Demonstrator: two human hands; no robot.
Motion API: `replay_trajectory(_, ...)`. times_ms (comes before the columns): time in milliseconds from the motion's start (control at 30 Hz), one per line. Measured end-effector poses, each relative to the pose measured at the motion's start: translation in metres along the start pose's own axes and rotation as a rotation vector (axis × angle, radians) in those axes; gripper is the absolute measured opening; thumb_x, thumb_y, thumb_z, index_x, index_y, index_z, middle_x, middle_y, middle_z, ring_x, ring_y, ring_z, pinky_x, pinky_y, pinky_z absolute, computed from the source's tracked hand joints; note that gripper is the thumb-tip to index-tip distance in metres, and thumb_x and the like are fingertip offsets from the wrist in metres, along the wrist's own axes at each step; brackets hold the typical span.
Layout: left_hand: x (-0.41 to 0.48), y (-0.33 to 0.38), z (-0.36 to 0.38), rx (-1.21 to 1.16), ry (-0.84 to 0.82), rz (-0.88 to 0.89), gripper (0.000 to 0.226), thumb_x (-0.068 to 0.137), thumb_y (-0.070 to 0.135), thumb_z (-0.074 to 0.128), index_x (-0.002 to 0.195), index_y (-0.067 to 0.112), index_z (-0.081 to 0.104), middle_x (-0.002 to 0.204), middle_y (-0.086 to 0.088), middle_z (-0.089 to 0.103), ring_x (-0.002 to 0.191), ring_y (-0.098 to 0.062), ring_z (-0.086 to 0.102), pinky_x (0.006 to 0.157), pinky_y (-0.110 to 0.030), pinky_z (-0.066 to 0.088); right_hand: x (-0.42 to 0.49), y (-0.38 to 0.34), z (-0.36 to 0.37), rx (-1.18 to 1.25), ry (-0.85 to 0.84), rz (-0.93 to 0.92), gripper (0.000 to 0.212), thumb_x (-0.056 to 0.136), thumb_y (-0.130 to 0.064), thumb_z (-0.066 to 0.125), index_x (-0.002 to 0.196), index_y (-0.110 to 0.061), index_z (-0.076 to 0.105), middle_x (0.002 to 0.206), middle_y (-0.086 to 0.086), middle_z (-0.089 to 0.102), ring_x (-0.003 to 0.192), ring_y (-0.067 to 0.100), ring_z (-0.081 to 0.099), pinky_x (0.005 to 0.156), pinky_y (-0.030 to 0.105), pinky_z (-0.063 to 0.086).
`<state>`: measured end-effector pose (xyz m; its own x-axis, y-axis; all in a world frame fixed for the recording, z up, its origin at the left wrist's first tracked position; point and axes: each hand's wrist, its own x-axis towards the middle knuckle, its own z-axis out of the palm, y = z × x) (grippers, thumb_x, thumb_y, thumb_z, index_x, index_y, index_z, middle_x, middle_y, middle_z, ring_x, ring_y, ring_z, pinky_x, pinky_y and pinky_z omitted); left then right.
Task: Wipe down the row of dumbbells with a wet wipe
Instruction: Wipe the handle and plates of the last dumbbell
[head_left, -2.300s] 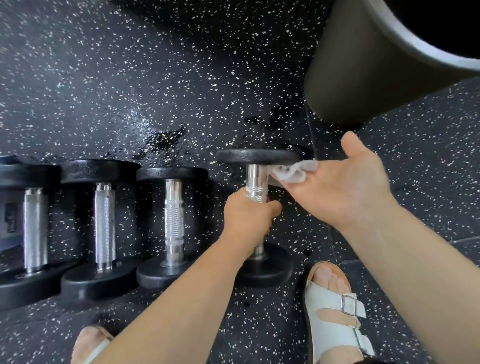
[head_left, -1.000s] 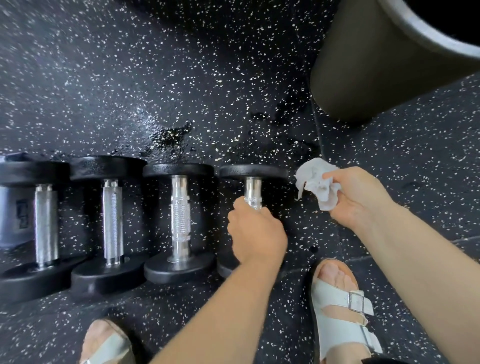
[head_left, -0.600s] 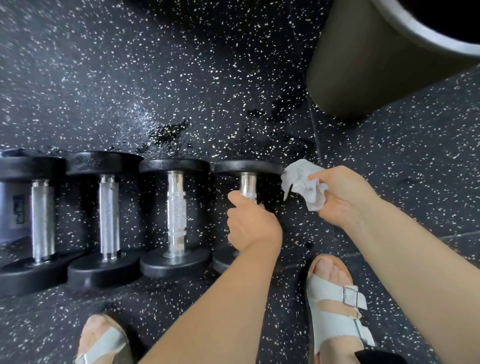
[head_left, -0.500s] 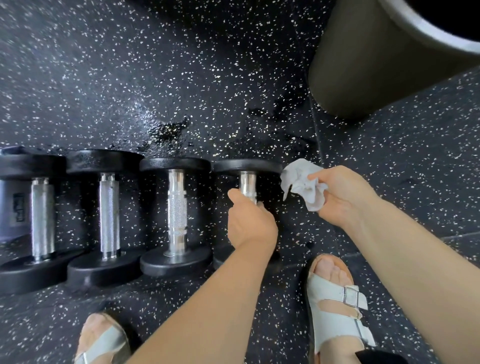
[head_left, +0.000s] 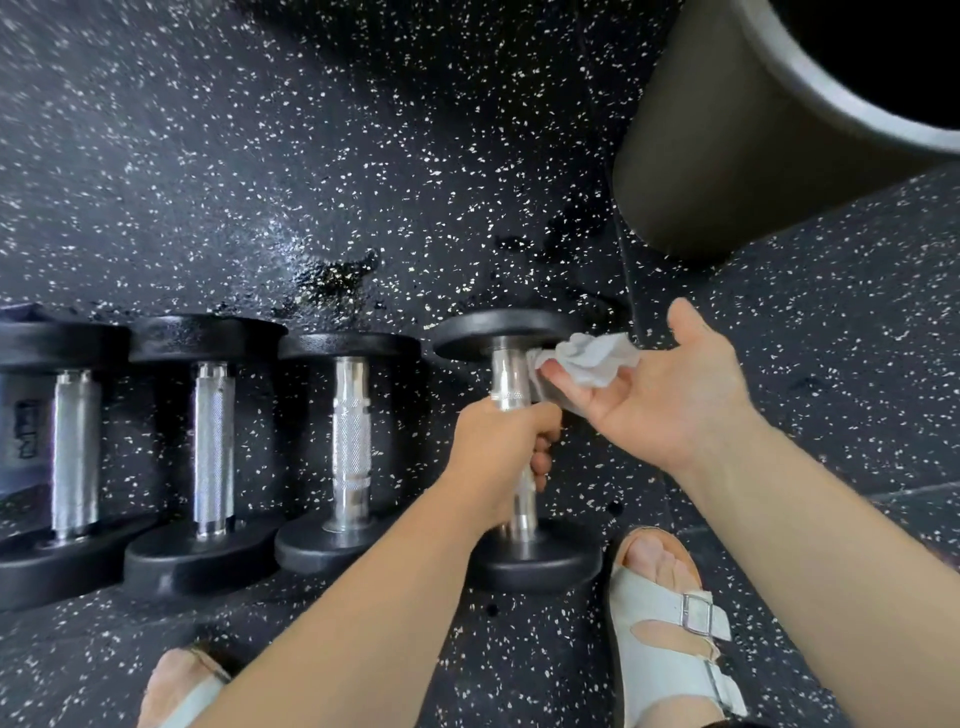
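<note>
- The left hand (head_left: 498, 452) is wrapped in a fist round the chrome handle (head_left: 506, 384) of the rightmost dumbbell (head_left: 524, 564), which is tipped slightly out of line with the row.
- The right hand (head_left: 670, 395) lies palm up with the thumb spread wide. Its curled fingers (head_left: 571, 387) hold the crumpled wet wipe (head_left: 592, 358) against the handle, just above the left hand and under the far weight head.
- Three more dumbbells (head_left: 350, 426) lie side by side on the speckled floor (head_left: 311, 156), left of the left hand.
- A dark bin (head_left: 727, 130) stands beyond the right hand.
- A white sandal (head_left: 670, 639) sits below the right wrist.
</note>
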<state>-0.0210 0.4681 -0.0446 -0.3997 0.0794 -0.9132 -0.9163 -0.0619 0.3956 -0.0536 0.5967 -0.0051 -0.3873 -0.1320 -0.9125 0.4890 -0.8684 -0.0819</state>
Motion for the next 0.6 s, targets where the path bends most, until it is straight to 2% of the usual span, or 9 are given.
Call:
replay_trajectory(67, -0.002, 0.001, -0.001, -0.028, -0.056, -0.032, 0.023, 0.072, -0.008, 0.054, 0.061, 0.012, 0.046, 0.048, -0.001, 0.039, 0.039, -0.013, 0.034, 0.039, -0.019, 0.029, 0.013, 0.006, 0.003, 0.044, -0.036, 0.064, 0.087, 0.089, -0.066, 0.037, 0.116, 0.016, 0.045, 0.137, 0.018, 0.049, 0.126, 0.031, 0.049, 0.105, 0.043, 0.042)
replay_trajectory(167, -0.004, 0.002, 0.002, 0.001, -0.086, -0.020, 0.024, 0.072, -0.008, 0.053, 0.059, 0.011, 0.047, 0.046, -0.001, 0.039, 0.037, -0.013, 0.033, 0.040, -0.020, 0.029, 0.027, 0.014, 0.009, -0.063, 0.003, 0.063, 0.081, 0.088, -0.068, 0.035, 0.124, 0.002, 0.052, 0.138, 0.016, 0.050, 0.127, 0.029, 0.050, 0.107, 0.043, 0.038)
replay_trajectory(233, -0.003, 0.004, 0.002, 0.020, -0.097, -0.009, 0.024, 0.071, -0.009, 0.053, 0.058, 0.011, 0.047, 0.044, -0.001, 0.039, 0.036, -0.013, 0.033, 0.041, -0.020, 0.030, 0.030, 0.015, 0.007, -0.061, 0.014, 0.047, 0.076, 0.088, -0.068, 0.036, 0.121, -0.002, 0.056, 0.131, 0.012, 0.057, 0.121, 0.027, 0.055, 0.106, 0.040, 0.039)
replay_trajectory(267, -0.003, 0.005, 0.001, 0.027, -0.104, -0.003, 0.025, 0.070, -0.008, 0.053, 0.057, 0.012, 0.046, 0.044, -0.001, 0.039, 0.036, -0.014, 0.033, 0.041, -0.021, 0.031, 0.024, 0.013, 0.009, -0.029, -0.003, 0.039, 0.073, 0.089, -0.067, 0.037, 0.115, -0.002, 0.059, 0.120, 0.011, 0.064, 0.112, 0.025, 0.061, 0.102, 0.037, 0.041)
replay_trajectory(300, -0.002, 0.006, 0.001, 0.033, -0.110, 0.004, 0.026, 0.070, -0.008, 0.054, 0.056, 0.012, 0.045, 0.044, -0.001, 0.040, 0.036, -0.014, 0.034, 0.042, -0.021, 0.031, 0.017, 0.010, 0.007, -0.005, -0.023, 0.028, 0.071, 0.090, -0.065, 0.037, 0.111, -0.001, 0.060, 0.109, 0.011, 0.067, 0.103, 0.024, 0.063, 0.100, 0.035, 0.043)
replay_trajectory(333, -0.001, 0.007, 0.000, 0.037, -0.115, 0.013, 0.026, 0.070, -0.007, 0.054, 0.055, 0.012, 0.045, 0.044, -0.001, 0.040, 0.037, -0.014, 0.034, 0.043, -0.022, 0.031, 0.010, 0.005, 0.005, 0.020, -0.050, 0.009, 0.074, 0.091, -0.064, 0.037, 0.111, 0.003, 0.058, 0.109, 0.013, 0.067, 0.104, 0.024, 0.062, 0.100, 0.036, 0.043)
replay_trajectory(400, 0.000, 0.008, -0.003, 0.041, -0.119, 0.028, 0.026, 0.072, -0.006, 0.055, 0.054, 0.012, 0.047, 0.044, -0.001, 0.041, 0.038, -0.015, 0.035, 0.043, -0.023, 0.033, -0.004, -0.002, -0.001, 0.035, -0.081, -0.013, 0.082, 0.091, -0.063, 0.036, 0.115, 0.015, 0.052, 0.120, 0.025, 0.061, 0.114, 0.037, 0.058, 0.104, 0.045, 0.042)
replay_trajectory(467, 0.000, 0.010, -0.004, 0.028, -0.136, 0.025, 0.028, 0.074, -0.005, 0.054, 0.052, 0.011, 0.049, 0.044, -0.002, 0.041, 0.038, -0.015, 0.035, 0.043, -0.023, 0.033, -0.007, -0.006, -0.005, 0.051, -0.097, -0.012, 0.084, 0.091, -0.062, 0.038, 0.115, 0.018, 0.049, 0.122, 0.031, 0.058, 0.114, 0.045, 0.057, 0.105, 0.049, 0.040)
replay_trajectory(600, -0.003, 0.007, -0.003, -0.017, -0.223, -0.031, 0.039, 0.074, -0.009, 0.048, 0.043, 0.014, 0.046, 0.043, -0.002, 0.036, 0.037, -0.014, 0.031, 0.041, -0.021, 0.029, 0.013, 0.006, 0.002, 0.061, -0.087, 0.037, 0.078, 0.090, -0.063, 0.036, 0.129, 0.004, 0.049, 0.136, 0.017, 0.052, 0.123, 0.029, 0.052, 0.105, 0.043, 0.041)
